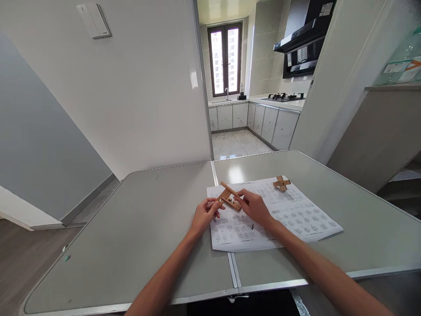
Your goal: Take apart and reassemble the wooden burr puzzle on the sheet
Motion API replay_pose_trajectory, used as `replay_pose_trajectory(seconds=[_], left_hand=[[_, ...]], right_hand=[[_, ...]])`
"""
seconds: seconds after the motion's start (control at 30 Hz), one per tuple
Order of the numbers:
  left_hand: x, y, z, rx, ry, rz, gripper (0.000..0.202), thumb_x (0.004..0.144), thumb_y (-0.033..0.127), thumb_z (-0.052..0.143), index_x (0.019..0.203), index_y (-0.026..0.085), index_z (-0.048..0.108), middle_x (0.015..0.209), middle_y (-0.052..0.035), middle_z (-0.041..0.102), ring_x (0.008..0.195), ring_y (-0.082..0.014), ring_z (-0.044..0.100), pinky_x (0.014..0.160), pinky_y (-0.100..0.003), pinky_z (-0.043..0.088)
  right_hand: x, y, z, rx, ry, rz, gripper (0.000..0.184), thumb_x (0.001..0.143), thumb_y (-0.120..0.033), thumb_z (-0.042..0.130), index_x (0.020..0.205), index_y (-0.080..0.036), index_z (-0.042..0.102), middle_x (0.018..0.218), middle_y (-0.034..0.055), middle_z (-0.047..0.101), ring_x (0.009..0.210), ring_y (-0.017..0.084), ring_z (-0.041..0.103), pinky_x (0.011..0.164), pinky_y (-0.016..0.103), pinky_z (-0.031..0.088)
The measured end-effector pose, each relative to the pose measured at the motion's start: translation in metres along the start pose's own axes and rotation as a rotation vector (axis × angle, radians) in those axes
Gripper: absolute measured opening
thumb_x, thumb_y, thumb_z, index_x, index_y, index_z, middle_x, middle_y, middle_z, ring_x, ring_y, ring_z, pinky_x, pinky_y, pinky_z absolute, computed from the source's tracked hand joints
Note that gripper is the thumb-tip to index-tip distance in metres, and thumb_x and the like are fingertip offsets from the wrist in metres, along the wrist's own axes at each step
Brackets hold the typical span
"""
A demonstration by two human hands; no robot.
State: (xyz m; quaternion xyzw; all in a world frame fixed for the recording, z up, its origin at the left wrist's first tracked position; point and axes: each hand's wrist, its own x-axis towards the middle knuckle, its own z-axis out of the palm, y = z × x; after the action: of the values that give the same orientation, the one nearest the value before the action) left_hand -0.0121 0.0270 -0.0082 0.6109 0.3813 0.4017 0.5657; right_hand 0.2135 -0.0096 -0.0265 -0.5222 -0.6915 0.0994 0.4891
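Head view: pinching wooden pieces [225,194] with nearly closed left hand [204,214] and right hand [255,206], over a printed sheet [289,213]; working well inside the edges of the table [148,228], having broad room leftward.

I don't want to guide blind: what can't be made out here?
All in the head view:
Printed sheet: text and diagrams too small to read; the right forearm covers part.
Wooden pieces: gripped parts hidden by fingers of the left hand and right hand.
Greenish plastic item: cut off by the right edge.
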Motion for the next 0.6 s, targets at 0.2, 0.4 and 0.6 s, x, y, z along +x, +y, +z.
replay_pose_trajectory(seconds=[0.2,0.4,0.6], left_hand=[[-0.0002,0.0008,-0.0003,-0.005,0.013,-0.009,0.05,0.083,0.059,0.076,0.105,0.015,0.067,0.089,-0.01,0.08,0.059,-0.0129,0.06,0.063,-0.028,0.048],[-0.0023,0.0053,0.0007,-0.019,0.015,-0.025,0.047,0.083,0.057,0.076,0.103,0.015,0.067,0.093,-0.0109,0.081,0.061,-0.0142,0.064,0.063,-0.028,0.048],[-0.0032,0.0063,0.0011,0.006,-0.01,-0.008,0.047,0.083,0.058,0.076,0.101,0.015,0.067,0.091,-0.0115,0.081,0.062,-0.0155,0.066,0.066,-0.029,0.049]], right_hand=[[-0.0024,0.003,0.0001,-0.099,-0.015,-0.07,0.029,0.107,-0.044,0.049,0.095,-0.021,0.063,0.072,0.0014,0.069,0.051,0.014,0.056,0.053,0.026,0.039],[-0.0055,0.0039,0.0059,-0.168,0.001,-0.111,0.03,0.107,-0.044,0.048,0.094,-0.022,0.064,0.072,0.0019,0.071,0.052,0.015,0.056,0.055,0.027,0.039],[-0.0043,0.002,0.0042,-0.131,-0.048,-0.063,0.03,0.106,-0.044,0.045,0.096,-0.023,0.065,0.075,0.0036,0.073,0.051,0.016,0.055,0.056,0.028,0.038]])
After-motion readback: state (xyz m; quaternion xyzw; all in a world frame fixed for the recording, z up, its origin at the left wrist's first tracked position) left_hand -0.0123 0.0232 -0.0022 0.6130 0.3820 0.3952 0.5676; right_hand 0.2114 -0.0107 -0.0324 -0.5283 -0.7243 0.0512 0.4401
